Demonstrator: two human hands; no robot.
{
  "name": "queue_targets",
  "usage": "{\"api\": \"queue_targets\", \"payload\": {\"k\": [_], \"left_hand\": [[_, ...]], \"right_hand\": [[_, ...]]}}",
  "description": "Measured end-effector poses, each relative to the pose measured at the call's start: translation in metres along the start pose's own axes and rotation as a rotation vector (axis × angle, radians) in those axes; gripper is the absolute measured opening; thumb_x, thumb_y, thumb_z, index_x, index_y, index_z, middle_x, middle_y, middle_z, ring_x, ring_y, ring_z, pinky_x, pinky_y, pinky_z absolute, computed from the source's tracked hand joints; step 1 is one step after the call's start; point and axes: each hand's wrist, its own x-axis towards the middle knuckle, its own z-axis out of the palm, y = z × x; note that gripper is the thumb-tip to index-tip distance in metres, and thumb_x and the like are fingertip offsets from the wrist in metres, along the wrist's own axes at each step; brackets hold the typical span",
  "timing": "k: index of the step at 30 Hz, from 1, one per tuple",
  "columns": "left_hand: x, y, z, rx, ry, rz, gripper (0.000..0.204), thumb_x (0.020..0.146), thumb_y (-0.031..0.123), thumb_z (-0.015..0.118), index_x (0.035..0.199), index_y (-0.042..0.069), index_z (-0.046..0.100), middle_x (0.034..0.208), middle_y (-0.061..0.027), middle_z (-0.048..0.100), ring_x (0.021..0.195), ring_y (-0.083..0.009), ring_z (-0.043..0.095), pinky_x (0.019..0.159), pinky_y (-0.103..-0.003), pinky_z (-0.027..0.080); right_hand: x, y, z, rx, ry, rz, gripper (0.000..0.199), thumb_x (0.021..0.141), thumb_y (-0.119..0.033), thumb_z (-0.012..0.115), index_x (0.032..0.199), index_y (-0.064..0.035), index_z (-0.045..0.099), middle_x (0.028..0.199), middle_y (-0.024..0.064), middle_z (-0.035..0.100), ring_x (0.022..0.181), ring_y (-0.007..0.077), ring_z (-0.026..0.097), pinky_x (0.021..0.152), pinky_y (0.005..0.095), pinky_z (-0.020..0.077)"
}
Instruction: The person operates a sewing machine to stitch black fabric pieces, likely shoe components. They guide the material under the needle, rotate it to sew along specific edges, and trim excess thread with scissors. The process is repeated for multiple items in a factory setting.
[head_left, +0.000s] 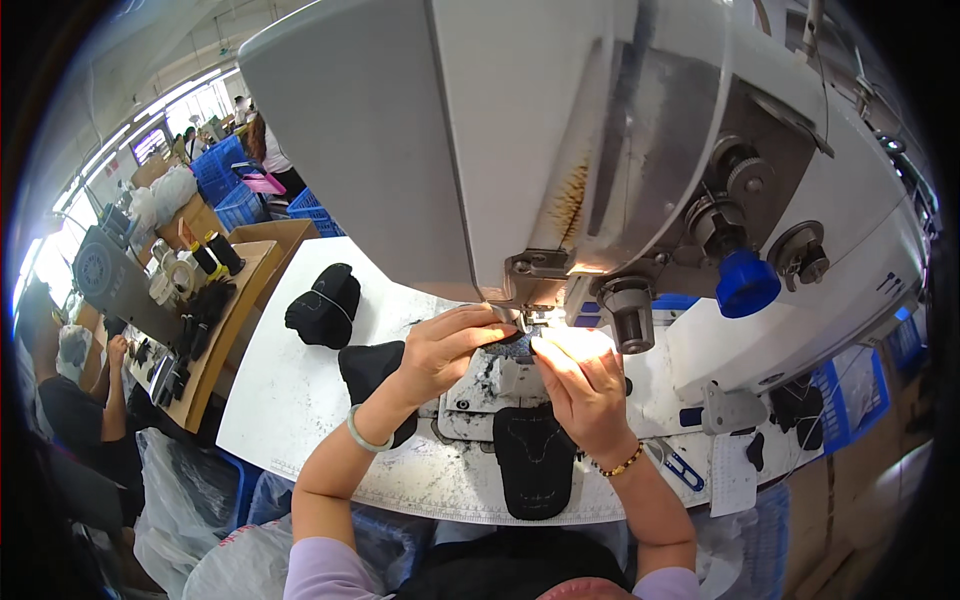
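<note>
Clock: centre at the needle; 12 points straight away from you.
Cloth: the small dark cloth [512, 346] lies at the needle, under the machine [350, 130].
Left hand: your left hand [450, 348] is at 8 to 9, fingers bent together, tips at the cloth's edge; whether they pinch or only press, I cannot tell.
Right hand: your right hand [585, 385] is at 4 to 5, fingertips at the cloth, in glare; its grip I cannot tell.
Near edge: a black panel [534, 465] at 6 reaches the table's rim, beside your right wrist.
Left side: a black piece [370, 372] at 8 lies partly behind your left forearm; a black bundle [325, 308] sits at 9.
Open room: bare white table [260, 405] spreads outward between 8 and 9; between your hands the gap is narrow.
Right side: blue snips [685, 467] at 4, near your right forearm.
Surface: dark lint is scattered around the plate [465, 402].
Room: at 9, a bench [242, 285] with thread cones [222, 252] and a co-worker's arm [112, 390]; blue crates [218, 172] at 10.
</note>
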Motion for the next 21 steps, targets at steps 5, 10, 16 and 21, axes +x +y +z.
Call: {"api": "queue_targets", "payload": {"k": [5,10,16,21], "left_hand": [[0.001,-0.001,-0.004,0.003,-0.025,0.0,0.024,0.067,-0.003,0.066,0.091,0.003,0.068,0.097,-0.0111,0.067,0.091,-0.027,0.065,0.078,-0.032,0.055],[0.002,0.001,-0.009,0.056,-0.121,-0.022,0.034,0.065,-0.01,0.061,0.096,0.004,0.066,0.102,-0.0102,0.065,0.095,-0.0261,0.064,0.079,-0.033,0.055],[0.012,0.03,-0.015,0.262,-0.18,0.034,0.033,0.068,-0.009,0.06,0.098,0.003,0.066,0.1,-0.0125,0.065,0.095,-0.028,0.064,0.078,-0.034,0.055],[0.01,0.014,-0.025,-0.107,-0.143,-0.163,0.017,0.082,0.007,0.062,0.096,-0.001,0.065,0.088,-0.0151,0.067,0.088,-0.0283,0.066,0.074,-0.033,0.052]], "right_hand": [[-0.003,0.001,0.001,0.003,-0.011,0.036,0.03,0.077,-0.011,0.071,0.106,-0.0127,0.066,0.085,-0.0022,0.057,0.078,0.0164,0.054,0.079,0.0322,0.0408],[0.0,0.002,0.004,-0.006,0.053,0.023,0.029,0.077,-0.012,0.072,0.106,-0.0133,0.066,0.081,-0.0024,0.055,0.075,0.0159,0.052,0.077,0.0312,0.0403],[-0.002,0.003,0.004,-0.008,0.034,0.032,0.03,0.077,-0.014,0.073,0.106,-0.0125,0.065,0.089,-0.0007,0.06,0.081,0.0191,0.055,0.081,0.0344,0.041],[0.003,0.003,0.001,0.045,0.037,0.06,0.023,0.078,-0.013,0.071,0.101,-0.0104,0.066,0.092,0.0015,0.062,0.089,0.0229,0.056,0.085,0.0374,0.0409]]}}
